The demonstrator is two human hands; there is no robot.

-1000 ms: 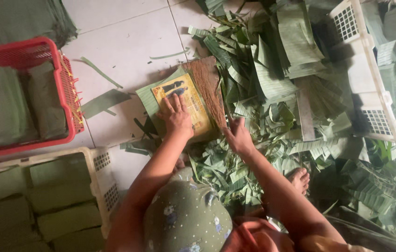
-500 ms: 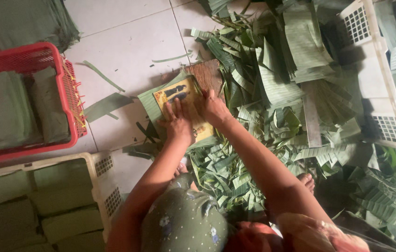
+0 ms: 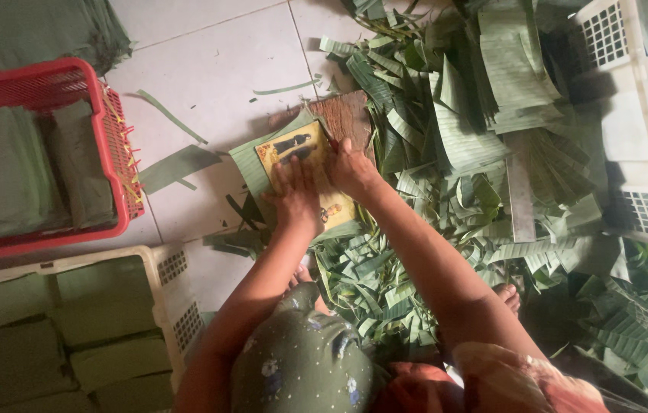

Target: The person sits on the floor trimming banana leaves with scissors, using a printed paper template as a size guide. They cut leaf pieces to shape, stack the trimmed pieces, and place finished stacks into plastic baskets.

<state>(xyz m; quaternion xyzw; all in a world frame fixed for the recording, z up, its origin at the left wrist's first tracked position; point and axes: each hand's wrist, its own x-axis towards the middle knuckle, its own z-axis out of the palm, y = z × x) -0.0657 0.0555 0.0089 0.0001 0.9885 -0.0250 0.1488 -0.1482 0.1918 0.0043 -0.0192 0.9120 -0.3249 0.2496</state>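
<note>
While the heap of cut banana leaves [image 3: 484, 153] crowds the floor, I keep my left hand [image 3: 295, 200] flat, fingers spread, on the yellow template card [image 3: 305, 172] over stacked leaves; my right hand [image 3: 352, 170] presses its edge, and whether that grip pinches anything I cannot tell.
</note>
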